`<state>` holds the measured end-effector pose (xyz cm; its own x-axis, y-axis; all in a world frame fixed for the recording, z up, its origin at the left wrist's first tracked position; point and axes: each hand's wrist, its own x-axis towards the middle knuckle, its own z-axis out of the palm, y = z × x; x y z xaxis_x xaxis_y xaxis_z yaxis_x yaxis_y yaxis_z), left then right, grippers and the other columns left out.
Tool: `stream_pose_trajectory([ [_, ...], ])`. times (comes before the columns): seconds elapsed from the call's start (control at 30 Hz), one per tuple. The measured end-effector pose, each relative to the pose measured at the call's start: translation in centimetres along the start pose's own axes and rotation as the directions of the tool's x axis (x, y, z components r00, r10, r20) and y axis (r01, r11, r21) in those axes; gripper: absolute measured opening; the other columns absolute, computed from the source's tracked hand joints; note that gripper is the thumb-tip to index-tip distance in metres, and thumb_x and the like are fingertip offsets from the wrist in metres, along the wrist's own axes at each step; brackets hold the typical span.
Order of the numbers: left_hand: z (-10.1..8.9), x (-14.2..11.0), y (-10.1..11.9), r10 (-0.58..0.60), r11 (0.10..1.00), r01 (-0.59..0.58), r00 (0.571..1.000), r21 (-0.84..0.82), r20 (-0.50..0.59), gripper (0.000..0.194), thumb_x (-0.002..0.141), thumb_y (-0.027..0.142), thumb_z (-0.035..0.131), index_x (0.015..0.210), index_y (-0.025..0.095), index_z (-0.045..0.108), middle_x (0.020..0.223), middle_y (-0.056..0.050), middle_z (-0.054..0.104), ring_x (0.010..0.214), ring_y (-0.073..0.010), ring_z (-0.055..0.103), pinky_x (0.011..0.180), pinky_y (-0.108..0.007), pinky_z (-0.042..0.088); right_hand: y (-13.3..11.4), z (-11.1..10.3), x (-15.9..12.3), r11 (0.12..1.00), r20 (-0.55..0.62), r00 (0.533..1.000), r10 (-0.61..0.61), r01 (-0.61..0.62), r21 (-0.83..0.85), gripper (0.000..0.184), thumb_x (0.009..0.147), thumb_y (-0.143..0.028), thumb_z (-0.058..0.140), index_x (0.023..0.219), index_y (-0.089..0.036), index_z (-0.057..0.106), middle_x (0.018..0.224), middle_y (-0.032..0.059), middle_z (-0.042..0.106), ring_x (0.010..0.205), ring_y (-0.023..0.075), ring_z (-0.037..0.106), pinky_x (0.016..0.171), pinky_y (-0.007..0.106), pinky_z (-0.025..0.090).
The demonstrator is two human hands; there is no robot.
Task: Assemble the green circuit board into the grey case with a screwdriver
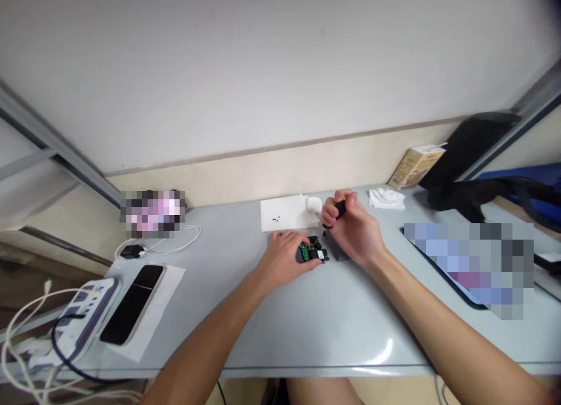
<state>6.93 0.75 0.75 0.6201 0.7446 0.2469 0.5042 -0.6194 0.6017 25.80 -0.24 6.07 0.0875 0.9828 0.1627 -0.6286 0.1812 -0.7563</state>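
My left hand [287, 254] is closed around a small opened black device with a green circuit board [305, 253], resting on the table. Its fingers cover part of the device's casing. To the right of it, my right hand [353, 227] is raised in a fist around a black-and-yellow screwdriver [340, 207]; only part of its handle shows, and no tip can be made out. A dark flat piece [336, 248] lies beneath my right hand. Several tiny dark bits [276, 219] that look like screws lie on a white sheet of paper [287, 209] behind the device.
A white rounded case [313, 204] sits by the paper, with a crumpled tissue [386, 198] farther right. A carton [415, 166] stands against the wall. At left are a phone [134, 304], a power strip [83, 311] and cables. A blurred tablet-like screen [464, 270] lies right.
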Motion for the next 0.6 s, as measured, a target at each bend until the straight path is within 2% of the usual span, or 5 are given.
stream_pose_trajectory([
  [0.3,-0.20,0.02,0.16,-0.026,1.000,0.026,0.999,0.000,0.022,0.033,0.086,0.043,0.082,0.103,0.026,0.059,0.118,0.000,0.075,0.117,-0.0254,0.066,0.105,-0.042,0.036,-0.30,0.22,-0.09,0.998,-0.010,0.999,0.034,-0.034,-0.045,0.030,0.091,-0.054,0.071,0.087,-0.027,0.059,0.073,-0.0014,0.037,0.063,0.0160,0.037,0.058,0.030,0.041],
  [0.6,0.07,0.08,0.11,-0.033,0.999,0.033,0.999,-0.005,0.008,0.035,0.085,0.043,0.084,0.102,0.026,0.058,0.121,0.001,0.074,0.118,-0.0244,0.064,0.105,-0.041,0.036,-0.31,0.14,-0.12,0.998,0.001,0.999,0.037,-0.037,-0.055,0.030,0.091,-0.055,0.070,0.087,-0.027,0.058,0.072,-0.0013,0.037,0.063,0.0163,0.038,0.059,0.031,0.041],
])
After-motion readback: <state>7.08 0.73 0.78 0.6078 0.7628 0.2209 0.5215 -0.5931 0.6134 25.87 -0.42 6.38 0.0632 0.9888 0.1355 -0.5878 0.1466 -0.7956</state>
